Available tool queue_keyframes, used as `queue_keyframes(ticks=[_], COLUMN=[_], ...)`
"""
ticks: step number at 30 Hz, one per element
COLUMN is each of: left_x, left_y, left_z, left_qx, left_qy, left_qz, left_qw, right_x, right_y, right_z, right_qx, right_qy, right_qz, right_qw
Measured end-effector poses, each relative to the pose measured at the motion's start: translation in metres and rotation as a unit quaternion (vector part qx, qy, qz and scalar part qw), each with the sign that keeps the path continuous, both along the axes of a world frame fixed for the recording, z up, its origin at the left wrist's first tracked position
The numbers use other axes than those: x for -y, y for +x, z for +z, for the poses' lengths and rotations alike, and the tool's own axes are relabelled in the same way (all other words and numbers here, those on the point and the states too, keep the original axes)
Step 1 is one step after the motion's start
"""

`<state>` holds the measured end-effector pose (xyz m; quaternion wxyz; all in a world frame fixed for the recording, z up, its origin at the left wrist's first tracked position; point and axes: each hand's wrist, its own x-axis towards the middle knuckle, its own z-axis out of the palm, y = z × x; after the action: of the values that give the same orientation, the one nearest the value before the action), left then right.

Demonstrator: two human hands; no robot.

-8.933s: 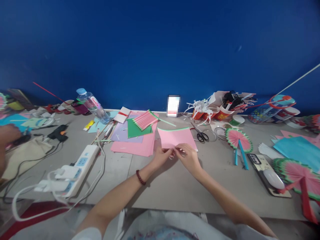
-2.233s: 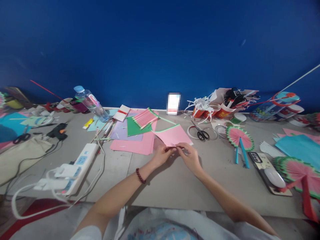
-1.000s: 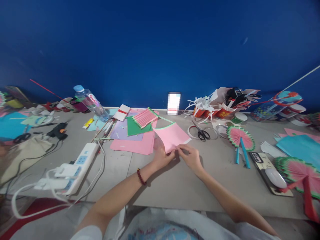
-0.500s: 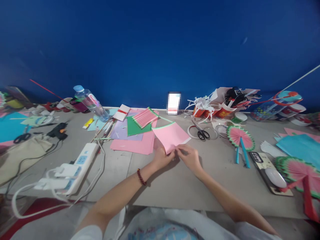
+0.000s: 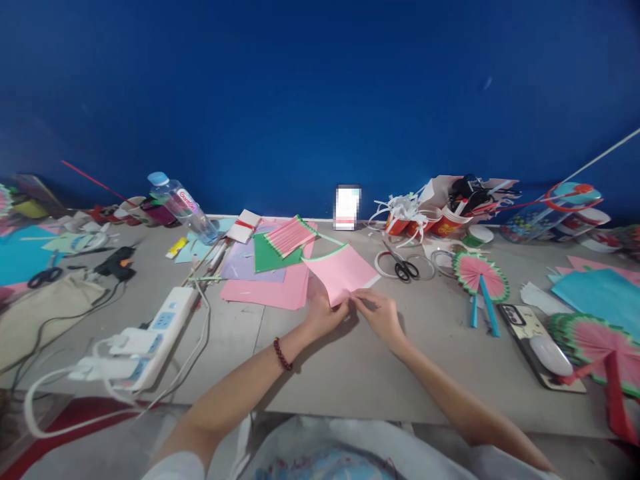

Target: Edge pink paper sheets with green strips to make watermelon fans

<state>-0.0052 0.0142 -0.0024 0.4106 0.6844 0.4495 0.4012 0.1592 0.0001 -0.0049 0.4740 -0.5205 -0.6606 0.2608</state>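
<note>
A sheet of pink paper (image 5: pixel 344 270) with a green strip along its far edge is held above the grey table, curving upward a little. My left hand (image 5: pixel 325 316) grips its near edge, thumb pressed against the fingers. Close beside it, my right hand (image 5: pixel 379 313) pinches the same edge between thumb and fingertips. A pleated pink piece with green edges (image 5: pixel 291 236) lies on a green sheet (image 5: pixel 273 259), just beyond the paper to the left. Black-handled scissors (image 5: pixel 407 268) rest to the right of the held sheet, by a roll of tape (image 5: pixel 385 264).
A white power strip (image 5: pixel 167 327) with cables lies at left, near a glue gun (image 5: pixel 117 263) and a plastic bottle (image 5: pixel 187 207). On the right are a watermelon-coloured paper fan (image 5: pixel 483 275), a phone (image 5: pixel 520 320) with a white mouse (image 5: pixel 550 353) on it, and paper cups (image 5: pixel 449 220).
Almost nothing differs. Both hands keep their grip on the pink paper, which has shifted very slightly.
</note>
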Motion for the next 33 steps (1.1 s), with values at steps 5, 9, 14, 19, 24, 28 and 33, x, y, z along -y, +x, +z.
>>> queue_keyframes(ticks=[5,9,14,19,24,28,33], left_x=[0.0024,0.0039,0.0043,0.0040,0.0031,0.0032,0.0041], left_y=[0.0017,0.0028,0.0033,0.0031,0.0018,0.0017,0.0019], left_z=[0.0001,0.0018,0.0023,0.0031,0.0057,0.0065,0.0060], left_qx=[-0.026,-0.021,-0.019,-0.032,-0.033,-0.045,-0.062], left_qy=[0.033,0.024,0.009,0.014,0.002,0.007,0.011], left_qz=[-0.012,-0.012,-0.014,-0.007,-0.022,-0.025,-0.023], left_qw=[0.999,0.999,1.000,0.999,0.999,0.999,0.998], right_x=[0.0012,0.0021,0.0021,0.0009,0.0000,0.0001,0.0004], right_y=[-0.0028,-0.0044,-0.0039,-0.0032,-0.0027,-0.0014,-0.0006], right_z=[0.0030,0.0047,0.0033,0.0057,0.0076,0.0063,0.0058], right_qx=[0.008,0.022,0.009,-0.021,-0.044,-0.044,-0.027], right_qy=[0.006,0.033,0.038,-0.010,-0.039,-0.049,-0.046], right_qz=[-0.009,-0.011,-0.016,-0.017,-0.014,-0.006,-0.005], right_qw=[1.000,0.999,0.999,1.000,0.998,0.998,0.999])
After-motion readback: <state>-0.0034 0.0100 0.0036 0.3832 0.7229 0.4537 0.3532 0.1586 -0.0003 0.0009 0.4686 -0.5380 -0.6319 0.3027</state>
